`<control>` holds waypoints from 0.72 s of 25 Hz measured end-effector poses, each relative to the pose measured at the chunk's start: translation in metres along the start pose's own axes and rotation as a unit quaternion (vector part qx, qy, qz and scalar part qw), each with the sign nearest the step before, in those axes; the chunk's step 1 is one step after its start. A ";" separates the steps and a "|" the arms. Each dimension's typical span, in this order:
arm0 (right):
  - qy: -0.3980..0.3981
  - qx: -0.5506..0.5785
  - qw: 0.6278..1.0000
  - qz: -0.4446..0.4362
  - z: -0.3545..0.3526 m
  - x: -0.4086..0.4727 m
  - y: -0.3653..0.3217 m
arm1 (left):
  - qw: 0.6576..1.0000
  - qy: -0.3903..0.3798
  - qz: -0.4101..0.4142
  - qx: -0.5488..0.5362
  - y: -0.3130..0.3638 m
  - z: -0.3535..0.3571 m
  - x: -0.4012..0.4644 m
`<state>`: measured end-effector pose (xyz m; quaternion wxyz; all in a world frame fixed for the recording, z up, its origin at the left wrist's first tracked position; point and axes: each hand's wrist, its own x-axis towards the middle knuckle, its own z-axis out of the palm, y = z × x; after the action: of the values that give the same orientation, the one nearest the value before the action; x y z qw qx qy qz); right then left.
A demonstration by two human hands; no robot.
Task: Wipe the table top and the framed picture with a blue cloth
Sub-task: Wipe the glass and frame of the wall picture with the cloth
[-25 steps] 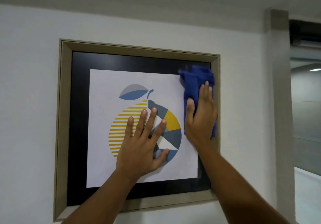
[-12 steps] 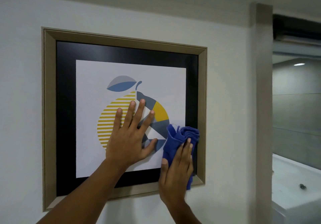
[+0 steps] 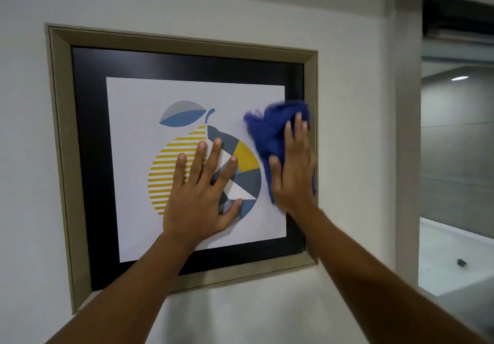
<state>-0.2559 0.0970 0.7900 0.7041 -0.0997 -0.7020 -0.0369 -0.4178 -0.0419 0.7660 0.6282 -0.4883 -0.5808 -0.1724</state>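
Note:
A framed picture [image 3: 64,135] hangs on the white wall, with a beige frame, a black border and a lemon print in yellow, blue and grey. My left hand [image 3: 200,196] lies flat on the middle of the print, fingers spread. My right hand [image 3: 292,172] presses a crumpled blue cloth [image 3: 270,132] against the glass at the picture's right side, about mid-height. The cloth bunches above and left of my fingers and looks blurred. No table top is in view.
A beige wall corner post [image 3: 403,103] stands right of the picture. Past it is an opening with grey wall panels [image 3: 457,156] and a white ledge [image 3: 454,258] low down. White wall surrounds the frame.
My right hand with the cloth went from the picture's upper right down to its lower right corner, then back up to mid-height. My left hand stayed flat on the print.

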 end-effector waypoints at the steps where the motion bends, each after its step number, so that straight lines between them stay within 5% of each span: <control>1: 0.022 0.010 1.000 -0.002 0.000 0.032 -0.001 | 1.000 0.002 0.000 0.001 0.000 0.000 -0.001; 6: 0.038 -0.023 0.998 -0.037 0.003 0.079 0.000 | 1.000 -0.001 0.001 0.004 0.001 -0.003 0.002; 13: -0.017 -0.064 0.995 0.069 0.001 -0.124 -0.011 | 1.000 -0.020 -0.001 0.008 0.000 -0.005 0.002; 18: -0.039 -0.058 0.994 0.086 -0.011 -0.125 -0.011 | 1.000 -0.025 -0.005 0.003 0.001 -0.010 0.004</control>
<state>-0.2484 0.0733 0.6660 0.6700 -0.2018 -0.7143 -0.0126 -0.4100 -0.0483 0.7706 0.6145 -0.4877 -0.5988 -0.1612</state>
